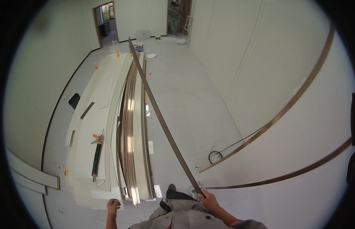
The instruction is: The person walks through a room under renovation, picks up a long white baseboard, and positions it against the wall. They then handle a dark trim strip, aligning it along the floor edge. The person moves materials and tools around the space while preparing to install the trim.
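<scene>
My right hand [209,201] is closed round the near end of a long, narrow dark-brown trim strip [162,121]. The strip slants up and away to the left, its far end above the far end of the stacked panels. My left hand [113,207] is by the near end of the stack, fingers curled; a small dark thing shows at the fingertips, too small to name. Bronze shiny trim strips [128,110] lie lengthwise along the stack's right side. On the pale panels [80,152] rests a caulking gun [97,156] with a black barrel and orange handle.
Brown trim [277,116] runs along the right wall, with a black cable coil [215,157] on the floor below. Pale boards [36,177] stand at the left. Buckets [138,47] and a white lid [151,55] are beyond the stack. Another person [174,17] stands in the far doorway.
</scene>
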`<state>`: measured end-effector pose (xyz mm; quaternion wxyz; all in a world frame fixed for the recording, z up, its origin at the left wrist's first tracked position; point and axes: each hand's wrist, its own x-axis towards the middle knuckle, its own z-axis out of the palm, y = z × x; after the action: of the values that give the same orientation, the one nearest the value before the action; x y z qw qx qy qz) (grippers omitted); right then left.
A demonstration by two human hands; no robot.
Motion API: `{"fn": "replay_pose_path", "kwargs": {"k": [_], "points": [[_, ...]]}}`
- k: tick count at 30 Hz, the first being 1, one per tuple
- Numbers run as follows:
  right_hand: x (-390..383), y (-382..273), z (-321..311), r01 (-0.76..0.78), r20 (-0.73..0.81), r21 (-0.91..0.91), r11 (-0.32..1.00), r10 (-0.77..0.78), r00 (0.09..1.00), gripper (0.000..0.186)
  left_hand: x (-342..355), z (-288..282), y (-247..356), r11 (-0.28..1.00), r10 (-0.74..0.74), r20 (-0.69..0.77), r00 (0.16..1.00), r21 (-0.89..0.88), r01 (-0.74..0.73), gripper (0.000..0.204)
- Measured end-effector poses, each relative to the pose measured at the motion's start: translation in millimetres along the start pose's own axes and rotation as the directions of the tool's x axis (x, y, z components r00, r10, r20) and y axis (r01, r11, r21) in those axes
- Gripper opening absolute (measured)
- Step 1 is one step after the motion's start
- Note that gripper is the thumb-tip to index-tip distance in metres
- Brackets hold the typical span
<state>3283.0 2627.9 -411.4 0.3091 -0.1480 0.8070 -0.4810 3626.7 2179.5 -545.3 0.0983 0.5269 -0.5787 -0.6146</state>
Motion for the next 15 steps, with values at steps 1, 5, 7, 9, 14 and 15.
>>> {"fn": "replay_pose_path", "kwargs": {"k": [1,5,7,9,14,15], "points": [[25.4,-19.0,-9.8,0.02,-0.016,0.021,1.0,-0.02,1.0,0.025,2.3,15.0,6.7,0.997,-0.083,0.033,0.996,0.005,0.083,0.02],[142.9,-82.8,-31.3,0.084,-0.182,-0.024,0.996,-0.087,0.979,0.024,49.8,71.0,64.9,0.872,-0.337,0.146,0.93,0.421,0.249,0.03],[212.0,-128.1,-33.6,0.119,-0.167,-0.056,0.991,-0.127,0.978,0.024,105.9,76.2,65.5,0.84,-0.284,0.189,0.94,0.522,0.149,0.028],[281.5,-145.5,-34.4,0.179,-0.213,-0.041,0.983,-0.184,0.96,0.027,174.0,94.1,67.3,0.765,-0.275,0.254,0.927,0.642,0.051,0.026],[454.8,-250.1,-45.2,0.236,-0.333,-0.059,0.97,-0.242,0.911,0.026,403.8,115.1,123.9,0.319,-0.083,0.594,0.8,0.776,-0.544,0.023],[484.6,-265.2,-49.0,0.262,-0.36,-0.045,0.964,-0.261,0.896,0.026,467.5,123.5,148.4,-0.033,0.042,0.808,0.588,0.589,-0.807,0.023]]}}
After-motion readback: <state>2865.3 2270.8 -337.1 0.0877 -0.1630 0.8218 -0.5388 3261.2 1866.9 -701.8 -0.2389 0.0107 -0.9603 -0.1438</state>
